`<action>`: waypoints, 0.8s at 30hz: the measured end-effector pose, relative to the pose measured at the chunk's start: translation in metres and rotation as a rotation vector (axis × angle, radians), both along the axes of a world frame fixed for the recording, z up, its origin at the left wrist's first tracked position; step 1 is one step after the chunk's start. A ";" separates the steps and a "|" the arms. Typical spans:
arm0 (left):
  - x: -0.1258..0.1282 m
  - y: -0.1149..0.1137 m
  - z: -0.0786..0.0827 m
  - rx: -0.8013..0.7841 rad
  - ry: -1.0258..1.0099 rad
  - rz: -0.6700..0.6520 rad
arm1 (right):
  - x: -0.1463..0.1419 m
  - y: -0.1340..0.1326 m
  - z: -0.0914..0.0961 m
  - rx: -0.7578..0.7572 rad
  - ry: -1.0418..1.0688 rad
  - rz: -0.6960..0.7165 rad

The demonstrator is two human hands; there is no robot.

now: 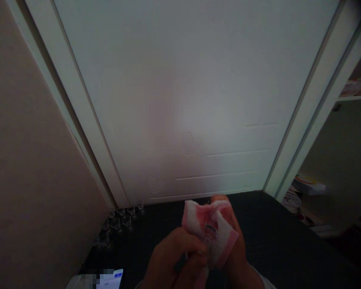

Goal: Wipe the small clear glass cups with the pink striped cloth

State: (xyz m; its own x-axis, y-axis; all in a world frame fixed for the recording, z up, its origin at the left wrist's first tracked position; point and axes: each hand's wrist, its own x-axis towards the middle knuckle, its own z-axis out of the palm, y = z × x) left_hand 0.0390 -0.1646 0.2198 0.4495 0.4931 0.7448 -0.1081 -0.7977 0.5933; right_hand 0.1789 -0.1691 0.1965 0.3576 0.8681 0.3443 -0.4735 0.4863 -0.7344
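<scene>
My left hand (168, 257) is closed around the base of a small clear glass (209, 233), low in the middle of the view. My right hand (236, 245) is wrapped round a pink and white cloth (198, 218), which is folded around the glass's rim. Both hands are held together above a dark surface (273, 237). Most of the glass is hidden by the cloth and fingers.
Several small clear glasses (120, 220) stand at the back left of the dark surface, against a white door (183, 100) with heart patterns. A lit phone (110, 279) lies at the bottom left. A beige wall (27, 160) is left; open shelves (333, 180) right.
</scene>
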 end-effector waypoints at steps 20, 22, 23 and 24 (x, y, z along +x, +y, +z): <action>-0.009 0.001 -0.001 -0.004 0.077 0.053 | 0.006 -0.010 -0.001 0.129 -0.241 0.028; -0.010 0.001 -0.002 -0.024 0.066 0.031 | 0.007 -0.011 -0.001 0.125 -0.242 0.036; -0.010 0.001 -0.002 -0.043 0.065 0.021 | 0.007 -0.012 -0.001 0.120 -0.242 0.052; -0.010 0.001 -0.003 -0.069 0.064 0.016 | 0.008 -0.012 0.000 0.116 -0.240 0.070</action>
State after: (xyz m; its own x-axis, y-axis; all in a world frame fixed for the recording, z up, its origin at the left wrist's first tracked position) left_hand 0.0289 -0.1640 0.2172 0.4870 0.5500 0.6784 -0.0555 -0.7557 0.6526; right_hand 0.1865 -0.1815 0.1961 0.1939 0.8377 0.5105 -0.3278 0.5458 -0.7711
